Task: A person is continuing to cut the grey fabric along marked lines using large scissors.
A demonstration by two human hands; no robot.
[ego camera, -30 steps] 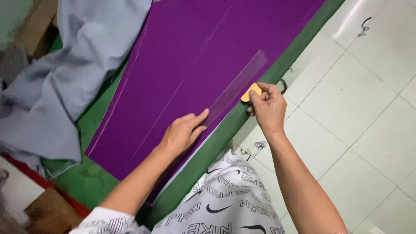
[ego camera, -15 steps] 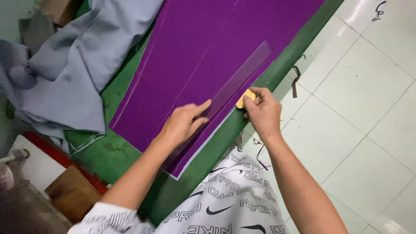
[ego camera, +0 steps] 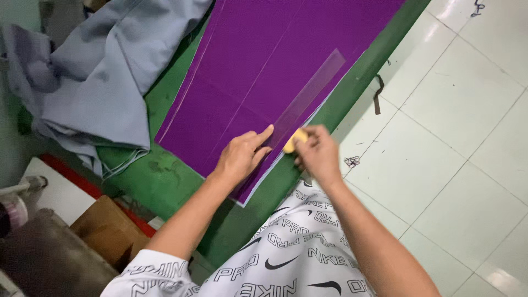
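Fingers of the right hand point(ego camera: 318, 155) pinch yellow chalk point(ego camera: 292, 142), mostly hidden; left hand point(ego camera: 240, 157) flat on the ruler point(ego camera: 308, 93).

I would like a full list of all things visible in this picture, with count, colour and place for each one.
purple fabric sheet: one, purple, flat on the green table
clear plastic ruler: one, transparent, lying near the fabric's right edge
yellow chalk piece: one, yellow, at the ruler's near end
green table: one, green, under the fabric
grey-blue cloth pile: one, grey-blue, crumpled at the left
brown cardboard box: one, brown, lower left
white tiled floor: white, right side
left hand: pressing flat on fabric and ruler end
right hand: fingers pinching the chalk
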